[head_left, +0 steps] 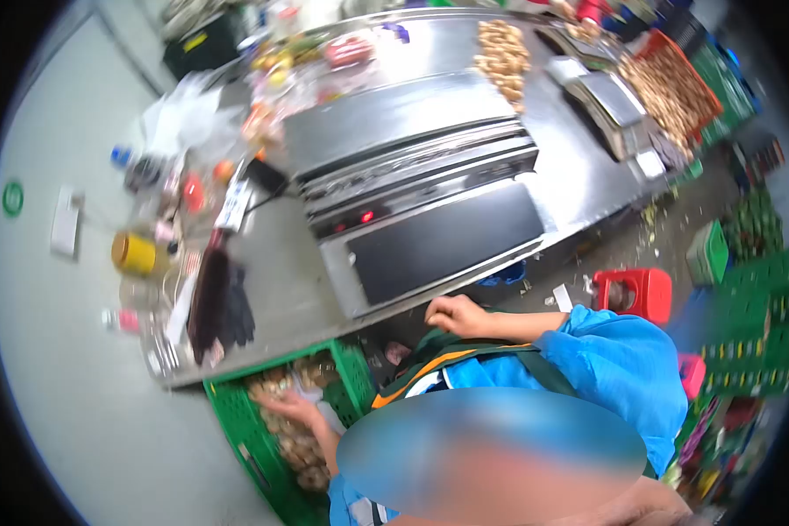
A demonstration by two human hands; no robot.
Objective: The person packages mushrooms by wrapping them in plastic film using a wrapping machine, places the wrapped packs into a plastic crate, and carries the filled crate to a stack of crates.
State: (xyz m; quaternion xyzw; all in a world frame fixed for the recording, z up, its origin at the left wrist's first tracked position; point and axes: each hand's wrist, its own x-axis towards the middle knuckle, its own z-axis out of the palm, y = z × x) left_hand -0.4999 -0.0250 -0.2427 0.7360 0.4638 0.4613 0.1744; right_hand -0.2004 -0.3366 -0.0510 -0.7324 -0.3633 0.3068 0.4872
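Note:
My left hand (291, 408) reaches into a green plastic crate (354, 379) on the floor side of the bench, its fingers stretched out over the contents. Inside lie several clear-wrapped packs of pale brown round produce (312, 478); blur hides their exact kind. My right hand (456, 314) hovers before my waist, close to the bench's front edge, with fingers curled and nothing visible in them. On the bench in front of me stands a metal wrapping machine (412, 158) with a black plate (447, 241) and a lit red display.
Loose brown produce (502, 61) lies on the metal bench (280, 294). An orange-red crate (666, 88) and a scale-like device (609, 105) stand at right. A dark brush (209, 298) and a yellow-labelled jar (134, 252) are at left. A red stool (649, 294) stands on the floor.

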